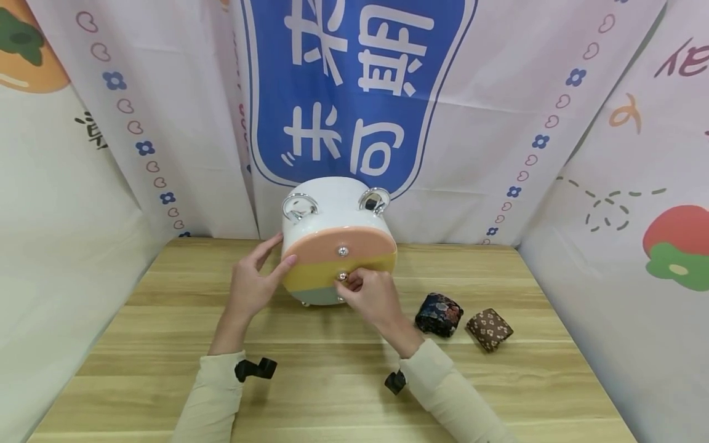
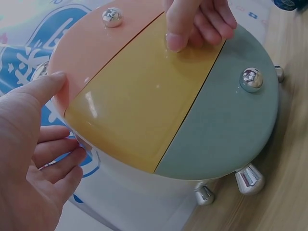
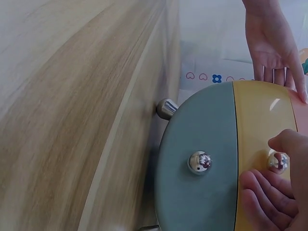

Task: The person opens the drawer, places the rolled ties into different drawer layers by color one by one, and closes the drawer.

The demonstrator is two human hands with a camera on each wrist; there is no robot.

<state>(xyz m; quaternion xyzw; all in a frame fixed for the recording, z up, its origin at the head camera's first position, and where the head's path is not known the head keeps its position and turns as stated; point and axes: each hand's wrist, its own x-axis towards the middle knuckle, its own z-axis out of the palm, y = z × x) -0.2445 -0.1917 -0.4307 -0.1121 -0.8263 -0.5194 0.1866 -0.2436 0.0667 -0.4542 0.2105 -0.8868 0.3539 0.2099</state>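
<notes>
A small rounded drawer cabinet with a white body stands at the table's back. Its front has a pink drawer, a yellow drawer and a green drawer, with silver ball knobs. My right hand is at the middle drawer, thumb and curled fingers about its knob. All three drawers look flush. At the cabinet's left side, my left hand steadies it, with the thumb on the pink front's edge and fairly straight fingers along the side.
Right of the cabinet lie a rolled dark floral cloth and a smaller brown flowered one on the wooden table. Two shiny ring ears stick up from the cabinet top. A printed curtain hangs close behind.
</notes>
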